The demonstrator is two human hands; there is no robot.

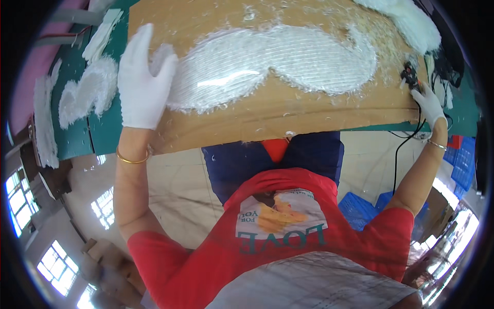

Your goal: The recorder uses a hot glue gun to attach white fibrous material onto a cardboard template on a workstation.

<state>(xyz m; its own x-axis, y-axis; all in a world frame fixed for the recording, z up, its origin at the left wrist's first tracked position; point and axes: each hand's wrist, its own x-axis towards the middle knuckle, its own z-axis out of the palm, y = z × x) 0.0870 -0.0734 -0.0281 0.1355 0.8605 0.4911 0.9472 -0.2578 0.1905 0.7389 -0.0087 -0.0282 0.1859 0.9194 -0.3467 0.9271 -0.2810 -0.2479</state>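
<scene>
A white, curved piece of plush fabric (pixel 226 64) with ribbed lines and fuzzy edges lies flat on a brown cardboard sheet (pixel 267 123). My left hand (pixel 141 82), in a white glove, is at the piece's left end, its fingers stretched upward and its thumb apart. Nothing shows in it. Far to the right, my gloved right hand (pixel 430 105) has its fingers closed at the lower end of a small black corded tool (pixel 410 76), whose exact kind I cannot make out. The tool is beside the cardboard's right edge, and its black cord hangs past the table edge.
Loose white fluff (pixel 386 36) litters the cardboard's upper right. A thick white plush piece (pixel 411 23) lies behind it. More white plush pieces (pixel 90 90) rest on the green table (pixel 74 139) at left. Blue plastic crates (pixel 358 210) stand on the floor at right.
</scene>
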